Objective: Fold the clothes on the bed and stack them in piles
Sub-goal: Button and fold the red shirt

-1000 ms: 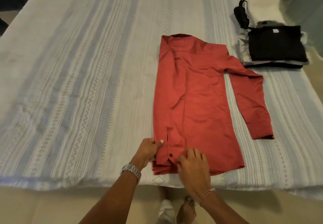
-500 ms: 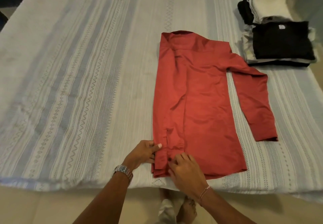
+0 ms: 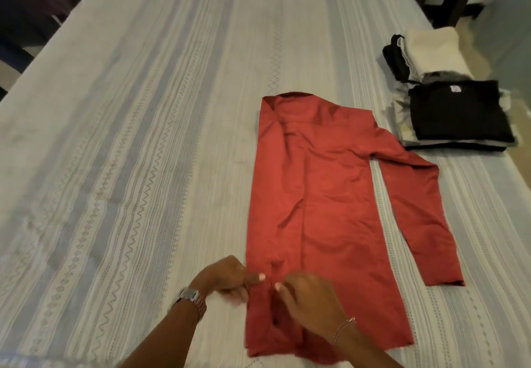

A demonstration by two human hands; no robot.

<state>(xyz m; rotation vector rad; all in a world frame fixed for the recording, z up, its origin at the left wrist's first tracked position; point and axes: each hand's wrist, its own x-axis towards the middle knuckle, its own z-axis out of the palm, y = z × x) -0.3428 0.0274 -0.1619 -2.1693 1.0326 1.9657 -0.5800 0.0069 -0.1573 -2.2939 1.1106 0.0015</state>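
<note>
On the woven striped bedspread (image 3: 143, 137), both hands' grip pinches the smooth red shirt (image 3: 316, 195).

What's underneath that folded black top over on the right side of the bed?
The folded black top caps a pile. Beneath it, only edges of pale, grey and dark folded layers show. What those garments are, and how many, is hidden. A second pile, topped by cream cloth, sits just behind it.

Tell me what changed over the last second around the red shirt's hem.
Both hands stayed at the near hem: the left hand still pinches the red shirt edge, while the right hand shifted slightly left along the cuff. The shirt, its spread sleeve and the folded piles stayed put.
</note>
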